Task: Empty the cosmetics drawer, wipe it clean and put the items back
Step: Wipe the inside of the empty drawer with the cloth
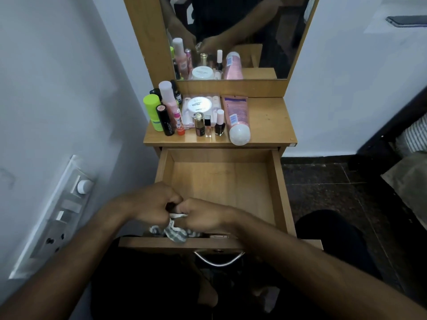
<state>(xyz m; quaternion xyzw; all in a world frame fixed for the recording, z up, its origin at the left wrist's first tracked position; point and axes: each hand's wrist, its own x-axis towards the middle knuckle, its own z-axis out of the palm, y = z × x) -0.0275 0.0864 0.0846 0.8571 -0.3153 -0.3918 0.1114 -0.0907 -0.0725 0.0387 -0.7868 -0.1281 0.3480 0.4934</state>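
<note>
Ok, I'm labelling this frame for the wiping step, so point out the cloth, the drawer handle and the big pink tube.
cloth (176,232), head view, on the checked fabric hanging below the hands.
drawer handle (219,262), head view, on the curved metal bar.
pink tube (236,114), head view, on its pink body.

Cloth (175,232) mostly under both hands.

**One head-worn view, looking down**

A single wide-angle camera sits on the person's head, facing forward and steeply down; the open drawer (221,181) lies close beneath it; the tabletop (268,121) and mirror (235,35) stand farther ahead; walls bow at both edges.
</note>
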